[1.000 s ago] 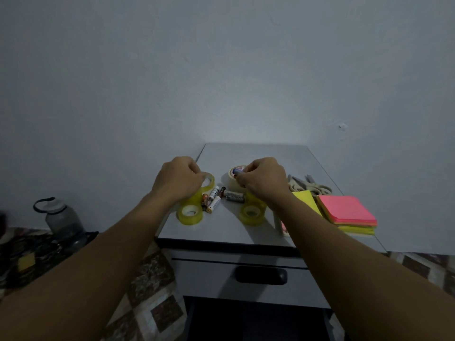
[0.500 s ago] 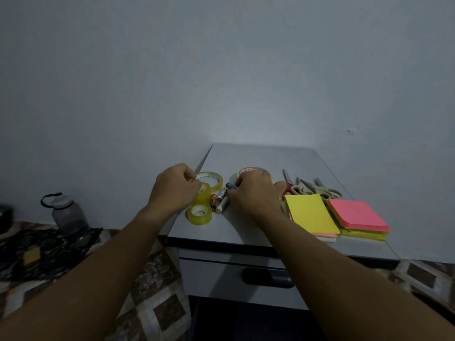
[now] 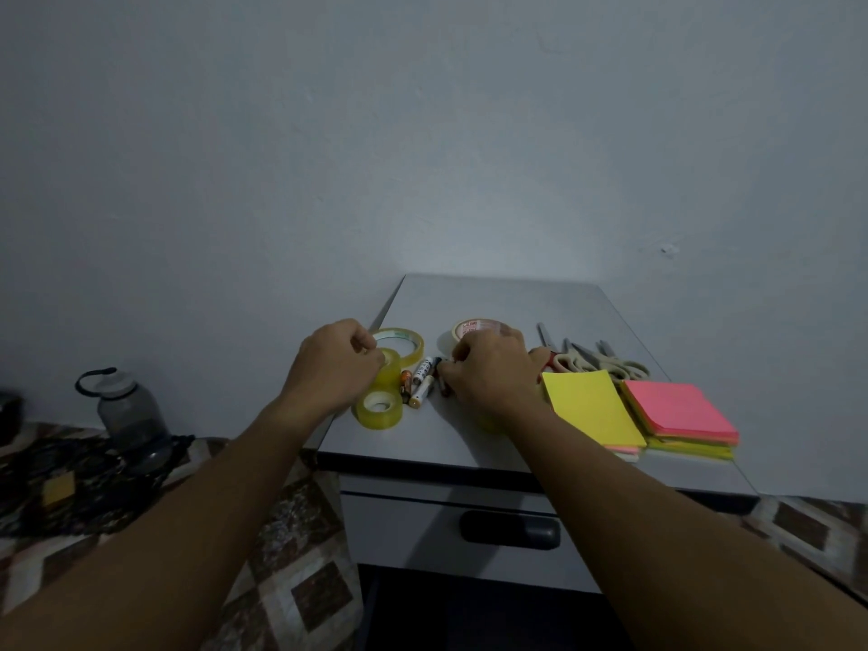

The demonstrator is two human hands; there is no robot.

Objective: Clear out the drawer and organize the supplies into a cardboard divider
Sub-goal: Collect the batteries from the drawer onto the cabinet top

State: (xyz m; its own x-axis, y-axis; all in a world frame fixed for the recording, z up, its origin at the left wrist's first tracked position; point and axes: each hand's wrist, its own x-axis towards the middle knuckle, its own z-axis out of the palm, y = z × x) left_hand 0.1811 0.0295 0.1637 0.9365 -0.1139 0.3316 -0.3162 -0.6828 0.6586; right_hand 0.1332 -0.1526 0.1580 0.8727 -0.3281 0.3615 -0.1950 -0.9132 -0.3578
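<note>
The loose batteries [image 3: 419,381] lie heaped on the grey cabinet top [image 3: 498,298], between my hands. My left hand [image 3: 333,368] is curled round a small yellowish clear tape roll [image 3: 391,367]. My right hand [image 3: 493,374] curls over a short dark stick [image 3: 444,386] beside them, though I cannot tell whether it grips. I judge I'm sorting supplies into groups; next I need the cardboard divider, which is nowhere in sight
</note>
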